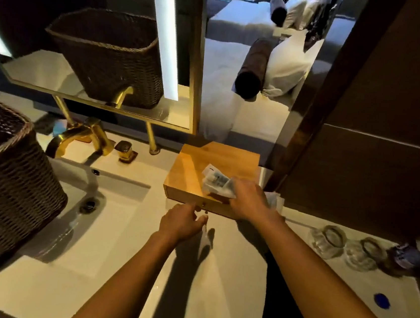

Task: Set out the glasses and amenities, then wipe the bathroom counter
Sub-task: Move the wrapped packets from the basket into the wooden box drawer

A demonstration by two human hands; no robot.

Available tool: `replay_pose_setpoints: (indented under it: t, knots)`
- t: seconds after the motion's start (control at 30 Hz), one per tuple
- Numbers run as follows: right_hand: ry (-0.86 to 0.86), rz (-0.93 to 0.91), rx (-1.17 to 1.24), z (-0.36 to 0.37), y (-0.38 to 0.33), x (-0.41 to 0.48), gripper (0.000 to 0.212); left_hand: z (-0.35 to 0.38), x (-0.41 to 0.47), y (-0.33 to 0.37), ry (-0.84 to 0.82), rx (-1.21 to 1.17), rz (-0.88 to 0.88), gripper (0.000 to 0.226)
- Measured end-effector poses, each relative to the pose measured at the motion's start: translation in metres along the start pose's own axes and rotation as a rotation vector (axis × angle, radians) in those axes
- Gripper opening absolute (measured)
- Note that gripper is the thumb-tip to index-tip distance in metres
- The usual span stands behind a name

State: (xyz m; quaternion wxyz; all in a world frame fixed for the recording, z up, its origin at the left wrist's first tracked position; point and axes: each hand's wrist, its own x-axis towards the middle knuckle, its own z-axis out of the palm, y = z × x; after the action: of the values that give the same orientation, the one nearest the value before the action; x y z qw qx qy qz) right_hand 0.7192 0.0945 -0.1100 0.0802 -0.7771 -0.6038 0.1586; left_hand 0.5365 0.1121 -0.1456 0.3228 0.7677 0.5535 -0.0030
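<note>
A wooden amenity box (192,172) stands on the white counter (231,269) to the right of the sink. My right hand (247,200) rests on its front right corner, gripping several clear-wrapped amenity packets (215,181) that lie on the lid. Just below the box's front face, beside a small knob, my left hand (180,221) hovers with fingers loosely curled and nothing visible in it. Two clear glasses (328,240) (364,254) stand upside down on the counter at the right.
A large woven basket (1,188) sits at the left over the sink basin (99,214), behind it a gold tap (81,137). The mirror (107,39) hangs behind. A dark bottle (406,257) and a blue cap (382,301) lie at the right.
</note>
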Motion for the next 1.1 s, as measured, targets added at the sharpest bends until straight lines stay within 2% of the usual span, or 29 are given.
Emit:
replay_pose_setpoints:
  t: [0.13, 0.23, 0.3, 0.53, 0.77, 1.1]
  knots:
    - [0.028, 0.001, -0.007, 0.016, 0.006, 0.032, 0.045, 0.016, 0.031, 0.0, -0.036, -0.212, -0.081, 0.041]
    - [0.106, -0.032, 0.018, 0.027, 0.011, 0.046, 0.051, 0.026, 0.058, -0.009, -0.024, -0.354, -0.157, 0.042]
    - [0.17, -0.058, 0.028, 0.034, 0.017, 0.047, 0.054, 0.031, 0.068, -0.015, -0.022, -0.434, -0.19, 0.033]
    - [0.305, -0.077, -0.02, 0.051, 0.022, 0.047, 0.056, 0.022, 0.069, -0.01, -0.175, -0.754, -0.226, 0.027]
    - [0.324, -0.086, -0.019, 0.051, 0.019, 0.045, 0.049, 0.027, 0.053, -0.012, -0.137, -0.777, -0.262, 0.031]
    - [0.331, -0.073, -0.016, 0.052, 0.015, 0.046, 0.048, 0.035, -0.01, -0.034, -0.137, -0.756, -0.329, 0.026]
